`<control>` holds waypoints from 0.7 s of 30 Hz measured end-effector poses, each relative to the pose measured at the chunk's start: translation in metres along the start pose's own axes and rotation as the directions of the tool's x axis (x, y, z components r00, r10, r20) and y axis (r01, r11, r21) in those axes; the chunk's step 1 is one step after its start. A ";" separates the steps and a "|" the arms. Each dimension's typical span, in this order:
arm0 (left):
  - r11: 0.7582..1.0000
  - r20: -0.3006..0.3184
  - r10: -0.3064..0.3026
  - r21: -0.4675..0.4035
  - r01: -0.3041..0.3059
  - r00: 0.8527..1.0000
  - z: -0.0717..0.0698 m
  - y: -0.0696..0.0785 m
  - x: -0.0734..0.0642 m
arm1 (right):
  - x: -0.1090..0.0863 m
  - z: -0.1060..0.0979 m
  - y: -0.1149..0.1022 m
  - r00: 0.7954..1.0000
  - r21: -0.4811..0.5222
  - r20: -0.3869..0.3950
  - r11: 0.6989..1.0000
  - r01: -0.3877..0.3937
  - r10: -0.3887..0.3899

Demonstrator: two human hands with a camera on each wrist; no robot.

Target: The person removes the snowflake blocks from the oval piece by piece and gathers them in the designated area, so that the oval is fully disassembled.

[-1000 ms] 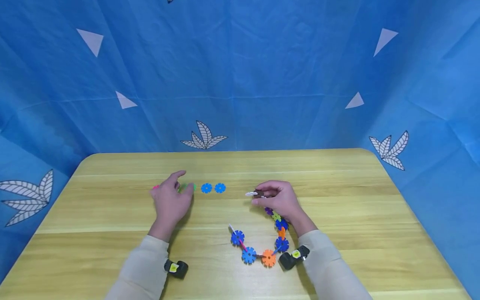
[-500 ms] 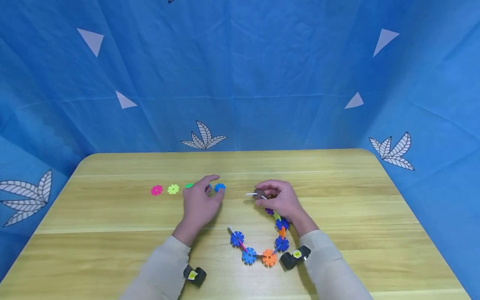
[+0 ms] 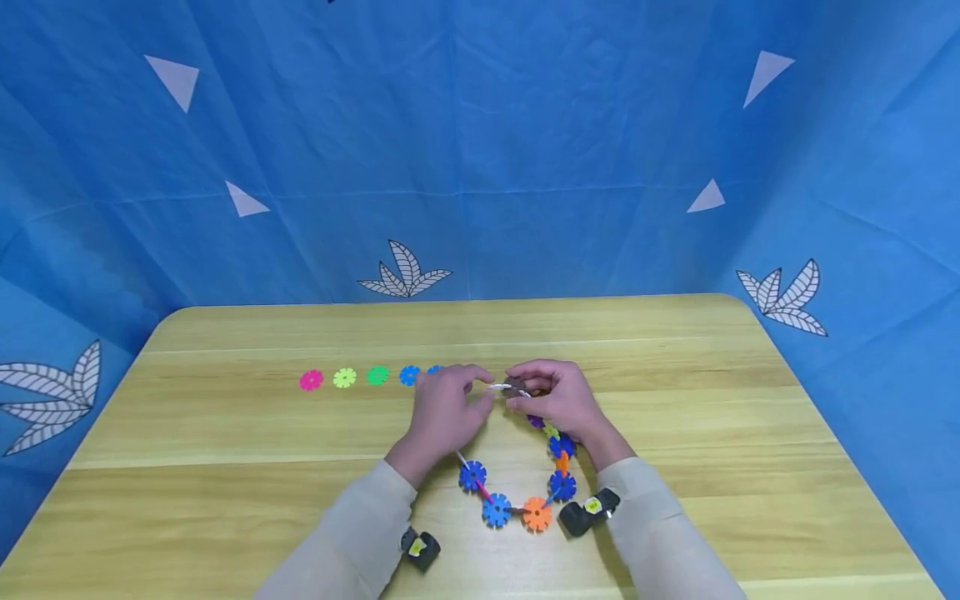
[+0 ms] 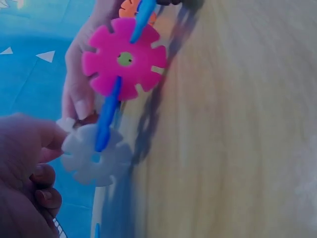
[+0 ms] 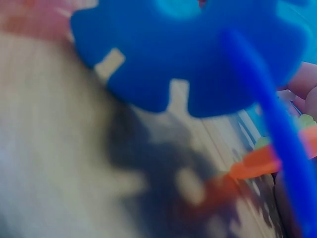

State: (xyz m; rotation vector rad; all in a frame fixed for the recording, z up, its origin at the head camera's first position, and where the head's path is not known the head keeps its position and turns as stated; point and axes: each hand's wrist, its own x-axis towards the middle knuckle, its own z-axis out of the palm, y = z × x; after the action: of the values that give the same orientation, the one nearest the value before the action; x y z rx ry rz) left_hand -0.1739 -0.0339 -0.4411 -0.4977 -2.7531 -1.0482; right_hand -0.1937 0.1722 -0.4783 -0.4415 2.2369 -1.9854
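A chain of interlocking notched plastic discs curves over the table. My right hand (image 3: 558, 396) pinches the brown disc (image 3: 514, 387) at its upper end. From it a white disc (image 3: 497, 387), seen edge-on, sticks out leftward. My left hand (image 3: 450, 408) is beside that white disc, thumb and forefinger curved and apart around its outer edge. The chain's other end is another white disc (image 4: 96, 158), joined by a blue disc (image 4: 110, 111) to a pink disc (image 4: 124, 59) in the left wrist view. A large blue disc (image 5: 188, 59) fills the right wrist view's top.
Loose discs lie in a row to the left: pink (image 3: 311, 380), yellow-green (image 3: 345, 377), green (image 3: 378, 375) and blue (image 3: 409, 375), with one more blue disc partly behind the left hand. The wooden table (image 3: 225, 517) meets a blue curtain (image 3: 465, 150) at the back.
My left hand has moved right, from over the loose discs to the white disc by the right hand, uncovering most of the row. The right hand keeps its hold on the brown disc, nearly still.
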 end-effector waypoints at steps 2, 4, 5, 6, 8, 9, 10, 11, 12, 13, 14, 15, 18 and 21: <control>1.000 0.010 0.007 0.016 -0.007 1.000 0.002 -0.001 0.001 | 0.000 0.000 0.000 1.000 -0.005 0.002 1.000 -0.003 0.003; 1.000 0.016 0.009 0.017 -0.009 1.000 0.005 -0.002 0.002 | 0.000 0.000 0.000 1.000 -0.012 0.005 1.000 -0.008 0.008; 1.000 0.020 0.009 0.016 -0.009 1.000 0.006 -0.003 0.002 | 0.000 0.000 0.000 1.000 -0.017 0.006 1.000 -0.011 0.011; 1.000 0.021 0.011 0.015 -0.011 1.000 0.007 -0.004 0.002 | 0.000 0.000 0.001 1.000 -0.021 0.009 1.000 -0.014 0.014; 1.000 0.019 0.018 0.001 -0.018 1.000 0.009 -0.006 0.003 | 0.000 -0.001 0.002 1.000 -0.024 0.014 0.999 -0.020 0.021; 1.000 0.015 0.026 -0.005 -0.026 1.000 0.010 -0.007 0.003 | 0.000 -0.001 0.003 1.000 -0.022 0.017 1.000 -0.022 0.022; 0.999 0.012 0.032 -0.011 -0.032 0.999 0.011 -0.007 0.003 | 0.000 -0.001 0.003 1.000 -0.020 0.019 1.000 -0.022 0.023; 0.999 0.010 0.039 -0.017 -0.038 0.999 0.011 -0.008 0.003 | 0.000 -0.001 0.003 0.999 -0.014 0.022 1.000 -0.025 0.025; 0.999 0.010 0.045 -0.024 -0.045 0.999 0.012 -0.008 0.003 | 0.001 -0.001 0.003 0.999 -0.013 0.024 0.999 -0.031 0.031; 0.998 0.012 0.049 -0.031 -0.049 0.999 0.012 -0.008 0.003 | 0.000 0.000 -0.001 0.999 -0.011 0.026 0.999 -0.034 0.035; 0.998 0.016 0.053 -0.035 -0.053 0.998 0.012 -0.008 0.003 | -0.001 0.000 -0.006 0.999 -0.009 0.029 0.999 -0.039 0.039; 0.998 0.019 0.058 -0.037 -0.057 0.998 0.013 -0.008 0.004 | -0.002 0.001 -0.011 0.999 -0.011 0.030 0.999 -0.043 0.043; 0.996 0.017 0.074 -0.044 -0.073 0.997 0.013 -0.008 0.004 | -0.005 0.003 -0.026 0.998 -0.018 0.034 0.998 -0.053 0.054; 0.995 0.002 0.093 -0.047 -0.093 0.996 0.014 -0.008 0.004 | -0.006 0.004 -0.031 0.998 -0.014 0.033 0.999 -0.048 0.049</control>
State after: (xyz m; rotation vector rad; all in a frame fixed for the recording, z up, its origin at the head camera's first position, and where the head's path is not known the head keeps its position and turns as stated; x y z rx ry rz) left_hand -0.1806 -0.0293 -0.4554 -0.6292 -2.6854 -1.0930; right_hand -0.1827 0.1667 -0.4490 -0.4144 2.2202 -1.9268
